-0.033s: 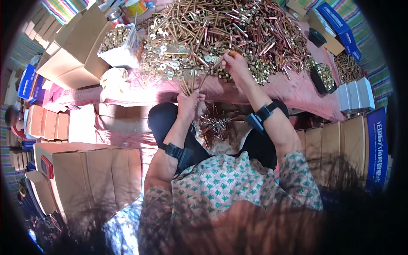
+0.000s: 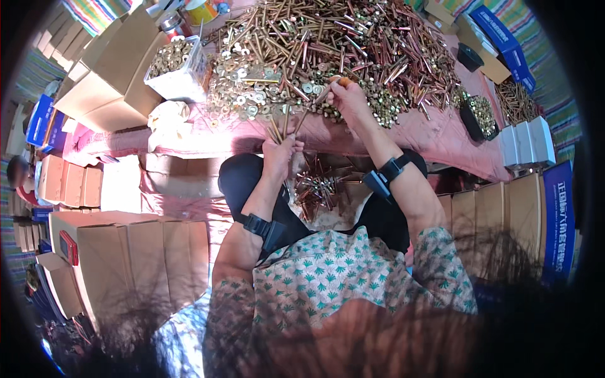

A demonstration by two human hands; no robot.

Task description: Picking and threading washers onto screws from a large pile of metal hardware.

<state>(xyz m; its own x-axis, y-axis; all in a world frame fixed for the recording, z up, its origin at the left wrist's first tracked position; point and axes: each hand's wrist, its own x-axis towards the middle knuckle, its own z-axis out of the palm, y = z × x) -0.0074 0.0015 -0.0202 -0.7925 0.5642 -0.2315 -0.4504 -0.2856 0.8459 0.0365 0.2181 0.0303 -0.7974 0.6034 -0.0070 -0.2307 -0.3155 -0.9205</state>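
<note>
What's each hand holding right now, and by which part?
The left hand grips several metal rods by their near ends, far ends sticking out. Whether the right hand holds anything cannot be told.

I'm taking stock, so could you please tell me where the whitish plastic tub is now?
In the head view, the whitish plastic tub is at the upper left, between the big cardboard box and the loose washers.

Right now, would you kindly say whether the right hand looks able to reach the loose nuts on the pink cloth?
Probably yes: the right hand is close by the loose nuts, with nothing visible between them, though it seems to hold a metal piece.
</note>
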